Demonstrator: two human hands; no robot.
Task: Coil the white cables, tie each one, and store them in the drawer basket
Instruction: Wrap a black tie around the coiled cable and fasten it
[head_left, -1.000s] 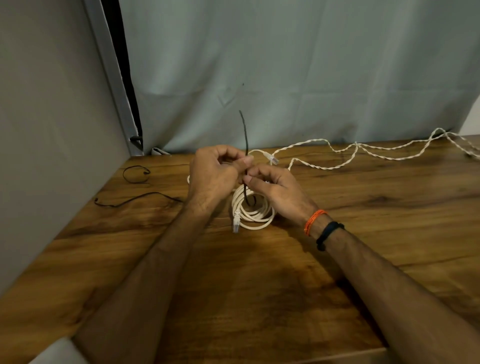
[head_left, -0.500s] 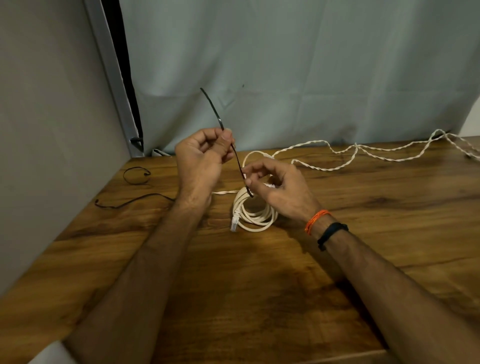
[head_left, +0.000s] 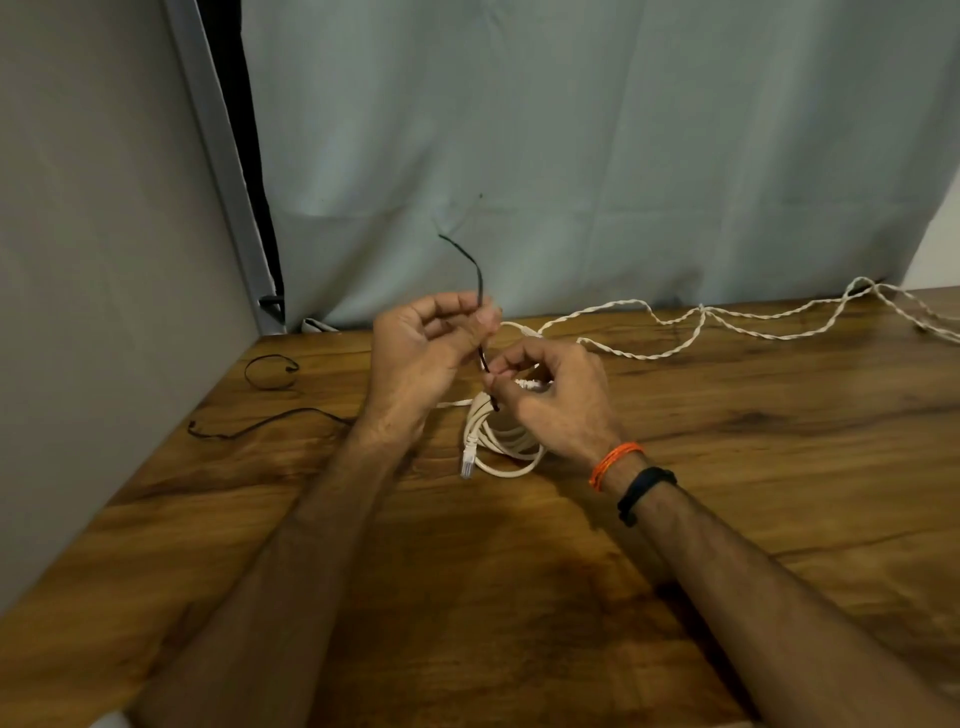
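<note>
White coiled cable (head_left: 506, 441) on the desk (head_left: 519, 597), both hands pinching a black tie (head_left: 478, 291) around it; another cable (head_left: 727, 322) lies uncoiled.

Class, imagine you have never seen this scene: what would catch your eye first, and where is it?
Mid-frame, the left hand and right hand pinch a black tie over a coiled white cable on the wooden table. A loose twisted white cable trails along the table's far right.
</note>
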